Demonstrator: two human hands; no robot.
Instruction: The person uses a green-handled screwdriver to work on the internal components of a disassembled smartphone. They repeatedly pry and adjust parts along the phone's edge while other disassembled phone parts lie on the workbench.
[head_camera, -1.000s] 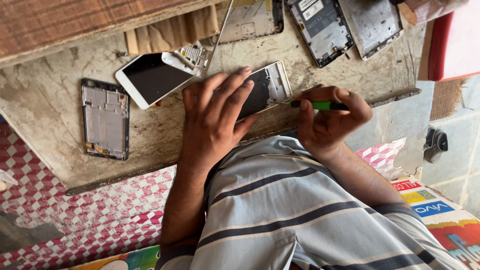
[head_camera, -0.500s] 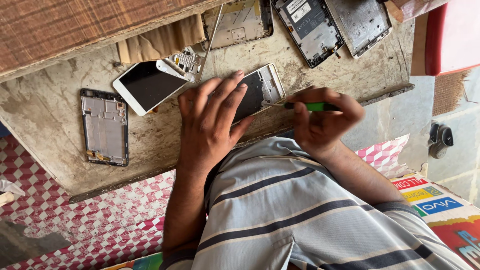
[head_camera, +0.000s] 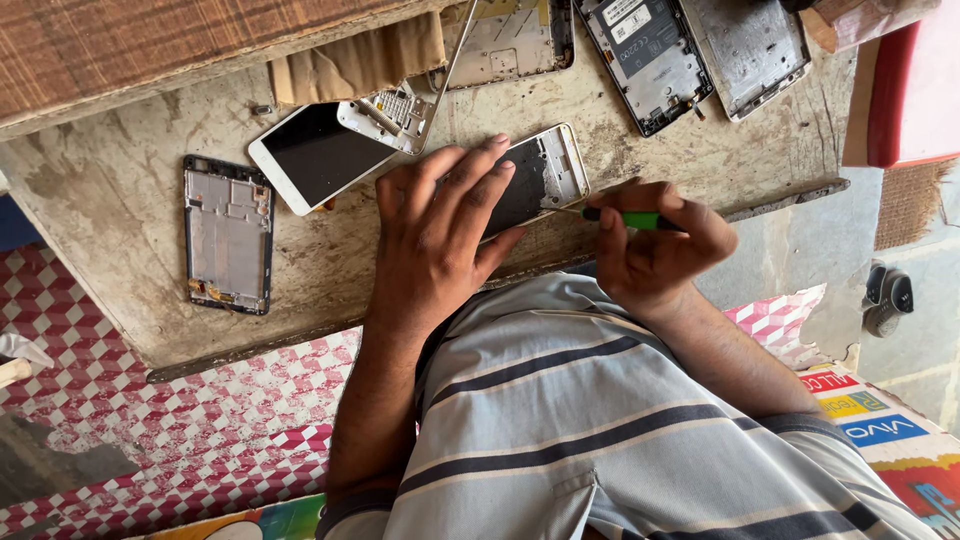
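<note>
An opened phone with a gold rim (head_camera: 545, 170) lies face down on the worn wooden bench (head_camera: 120, 230). My left hand (head_camera: 440, 235) lies flat on it, fingers spread over its dark half. My right hand (head_camera: 655, 245) grips a green-handled screwdriver (head_camera: 632, 217), whose thin tip points left at the phone's lower right corner.
Around it lie a white phone with a dark screen (head_camera: 318, 155), a bare phone frame (head_camera: 228, 235) at the left, a small circuit part (head_camera: 395, 115), and several opened phone bodies (head_camera: 648, 55) along the far edge. A red-and-white checked surface (head_camera: 180, 430) lies below the bench.
The view has shifted slightly. My left hand stays pressed on the phone, and my right hand keeps the screwdriver at the phone's corner.
</note>
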